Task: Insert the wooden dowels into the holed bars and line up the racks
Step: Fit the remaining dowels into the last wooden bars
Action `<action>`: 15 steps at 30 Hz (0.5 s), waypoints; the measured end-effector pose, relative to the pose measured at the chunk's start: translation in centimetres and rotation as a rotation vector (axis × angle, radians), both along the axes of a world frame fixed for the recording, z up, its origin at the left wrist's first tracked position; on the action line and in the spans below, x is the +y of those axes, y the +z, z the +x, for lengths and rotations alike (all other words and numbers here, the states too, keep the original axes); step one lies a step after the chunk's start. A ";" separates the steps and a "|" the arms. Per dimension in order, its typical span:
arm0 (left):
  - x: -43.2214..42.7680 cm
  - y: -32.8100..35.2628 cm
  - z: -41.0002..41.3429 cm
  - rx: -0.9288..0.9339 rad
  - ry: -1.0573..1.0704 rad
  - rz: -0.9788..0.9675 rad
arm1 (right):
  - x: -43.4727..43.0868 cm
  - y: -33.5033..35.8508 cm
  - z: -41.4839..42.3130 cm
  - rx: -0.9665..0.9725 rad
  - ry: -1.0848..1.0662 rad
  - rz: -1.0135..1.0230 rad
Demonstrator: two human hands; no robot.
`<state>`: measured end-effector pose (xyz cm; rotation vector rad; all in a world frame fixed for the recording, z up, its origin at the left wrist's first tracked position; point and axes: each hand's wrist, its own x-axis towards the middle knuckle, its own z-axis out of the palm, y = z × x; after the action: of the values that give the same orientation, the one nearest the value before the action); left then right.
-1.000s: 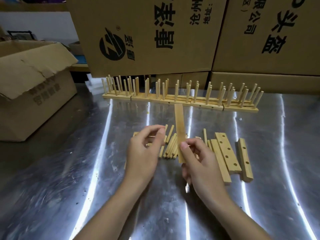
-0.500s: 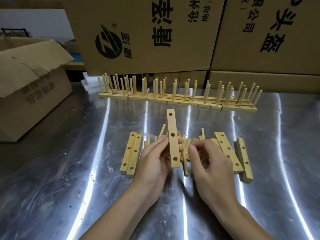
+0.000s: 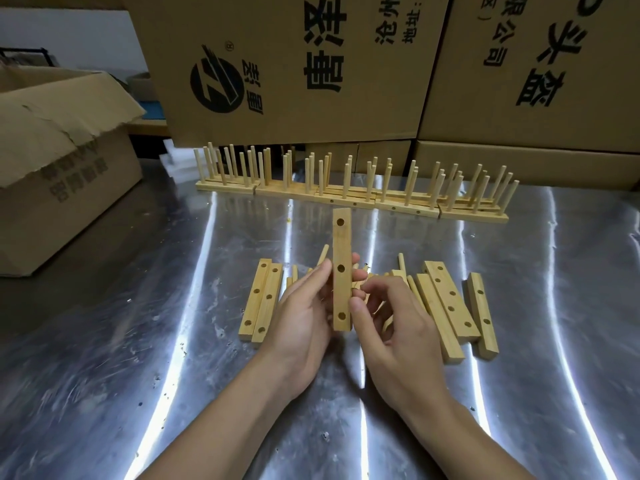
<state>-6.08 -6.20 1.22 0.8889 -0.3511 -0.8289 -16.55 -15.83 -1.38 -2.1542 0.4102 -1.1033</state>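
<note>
- While a holed bar (image 3: 341, 271) is held upright above the metal table (image 3: 138, 341), it is gripped along its left edge by the curled fingers of the left hand (image 3: 304, 317).
- The right hand (image 3: 391, 327) is kept just beside the bar's lower right edge; its fingers are bent inward, and whether a dowel is pinched cannot be told.
- Loose dowels (image 3: 401, 263) are scattered behind the hands.
- Two bars (image 3: 260, 303) are laid left, three bars (image 3: 450, 303) right.
- Finished racks (image 3: 349, 199) are lined up before the cardboard boxes (image 3: 294, 64).
</note>
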 end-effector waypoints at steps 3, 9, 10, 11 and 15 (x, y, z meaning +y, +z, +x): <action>0.0 0.1 0.0 -0.052 0.059 0.054 | -0.2 -0.1 0.1 0.014 0.000 -0.031; 0.6 0.7 0.7 -0.127 0.123 0.164 | -0.3 -0.1 0.0 0.033 0.048 0.022; 0.7 0.9 0.9 -0.087 0.131 0.152 | -0.4 0.0 -0.1 0.032 0.088 0.063; 0.7 1.0 1.0 -0.049 0.138 0.138 | -0.4 0.0 -0.2 0.036 0.135 0.103; 1.1 1.3 1.6 -0.035 0.110 0.086 | -0.3 0.1 0.0 0.005 0.172 0.107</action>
<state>-4.48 -5.05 2.51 0.9956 -0.2961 -0.7318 -16.58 -16.12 -1.27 -2.0568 0.2738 -0.9591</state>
